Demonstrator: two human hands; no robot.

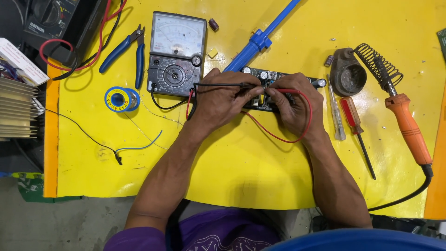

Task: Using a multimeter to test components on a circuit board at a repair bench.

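Presently both hands sit over a small circuit board (274,76) near the middle of the yellow mat (241,158). Left hand (220,100) is closed around the black test probe (223,85), pinched between thumb and fingers, its tip aimed rightward toward the board's centre. Right hand (292,104) is closed around the red test probe (288,91), tip aimed leftward, so the two tips nearly meet over the board; whether either tip actually touches a solder point cannot be told, as the fingers cover that spot. Red lead (278,137) loops below the right wrist and runs back under the left hand, together with the black lead, toward the analogue multimeter (176,56) lying just left of the board. Judgement: probing is under way, with the meter connected and both probes brought to the board; the needle's position is too small to read, so no result can be logged. Soldering iron (409,130) lies by its coil stand (378,62) at far right, well apart from the hands, and the solder spool (121,99) and blue cutters (126,53) lie untouched at left. Blue desoldering pump (260,39) lies just above the board, and two screwdrivers (346,118) lie just right of the right hand. Rework, if any, appears not yet begun.
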